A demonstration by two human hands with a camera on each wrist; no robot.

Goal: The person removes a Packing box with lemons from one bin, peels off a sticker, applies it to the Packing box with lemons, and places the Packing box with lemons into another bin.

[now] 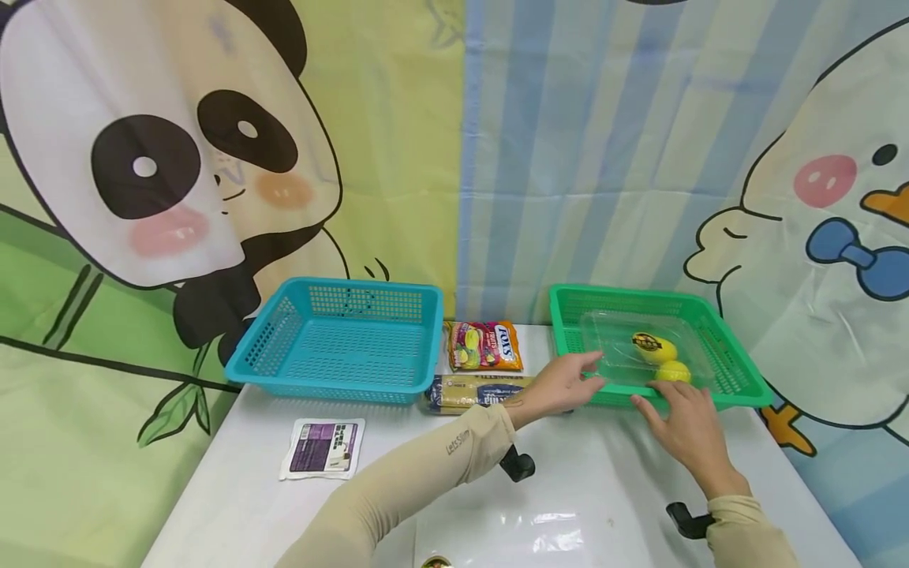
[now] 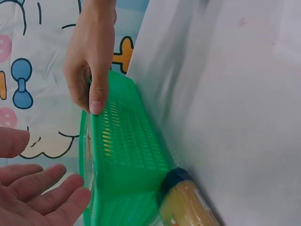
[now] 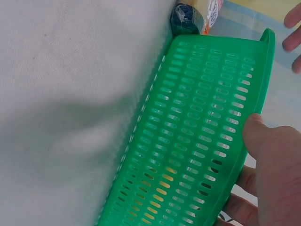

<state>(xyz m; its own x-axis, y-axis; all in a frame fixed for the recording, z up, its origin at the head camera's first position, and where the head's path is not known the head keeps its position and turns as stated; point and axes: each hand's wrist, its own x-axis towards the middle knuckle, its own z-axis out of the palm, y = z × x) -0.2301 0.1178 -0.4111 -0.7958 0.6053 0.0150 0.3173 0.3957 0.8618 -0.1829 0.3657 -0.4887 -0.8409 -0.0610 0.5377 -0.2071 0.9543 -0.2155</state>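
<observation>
My right hand [image 1: 687,426] holds the near rim of a green perforated plastic basket [image 1: 632,293], its thumb [image 3: 256,132] outside and its other fingers over the rim. My left hand [image 1: 564,386] hovers by the basket's near left corner, fingers spread and holding nothing; in the left wrist view its fingertips [image 2: 80,197] come right up to the rim. Inside the basket lies a clear plastic box [image 1: 612,335]. With it are a yellow lemon-like item [image 1: 665,352] bearing a black label and a yellow ball [image 1: 672,371], partly behind the right fingers.
A blue perforated basket [image 1: 245,377] stands at the left. Between the baskets lie a Fox's candy bag [image 1: 484,347] and a spaghetti pack [image 1: 465,394], which is partly behind the left arm. A purple-and-white packet [image 1: 324,450] lies front left. Clear plastic [image 1: 511,536] covers the table's near part.
</observation>
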